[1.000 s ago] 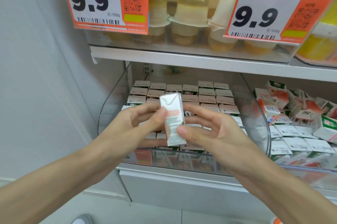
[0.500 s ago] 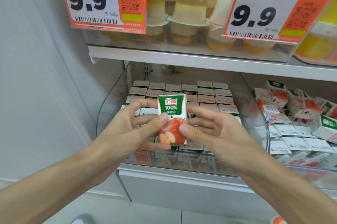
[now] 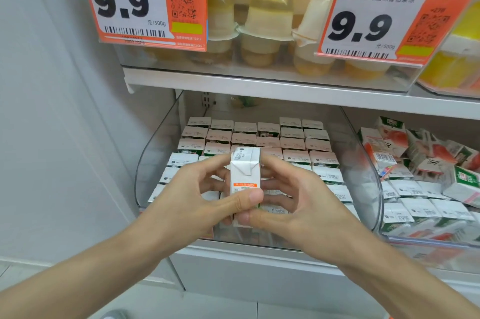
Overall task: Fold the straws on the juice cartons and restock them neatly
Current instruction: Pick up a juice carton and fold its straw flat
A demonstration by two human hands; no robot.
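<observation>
left hand | right hand | both pinching upright juice carton | before clear bin

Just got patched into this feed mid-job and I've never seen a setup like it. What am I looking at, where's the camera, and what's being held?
There is no machine here, just a person's two bare hands. The single picture comes from a camera worn on the head, looking forward and down at a shop shelf. The left hand and right hand pinch one small juice carton upright between them. Its straw is not visible from this side. Behind it, a clear bin holds neat rows of cartons. In the second bin to the right, loose cartons lie jumbled. Above, jelly cups sit behind orange price tags.
</observation>
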